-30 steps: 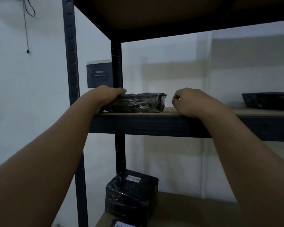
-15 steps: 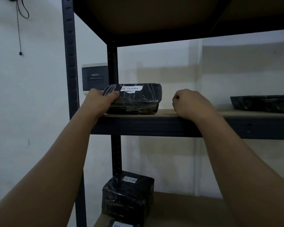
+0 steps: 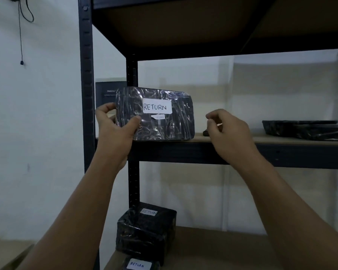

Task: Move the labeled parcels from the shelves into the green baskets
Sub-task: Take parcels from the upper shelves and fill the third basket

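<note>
A flat black plastic-wrapped parcel (image 3: 164,121) with a white "RETURN" label stands tilted up on its lower edge at the front of the middle shelf (image 3: 203,151), label facing me. My left hand (image 3: 113,131) grips its left end, thumb on the front and fingers behind. My right hand (image 3: 228,129) hovers to the right of the parcel with fingers loosely curled, holding nothing and not touching it. No green basket is in view.
Another flat black parcel (image 3: 304,129) lies at the right of the same shelf. On the lower shelf (image 3: 222,250) stands a black "RETURN" box (image 3: 144,228) with another labeled parcel (image 3: 139,265) in front. Dark shelf uprights (image 3: 86,94) rise at left.
My left hand has tipped the parcel up from lying flat until its label faces me. My right hand has lifted off the shelf edge and its fingers have loosened.
</note>
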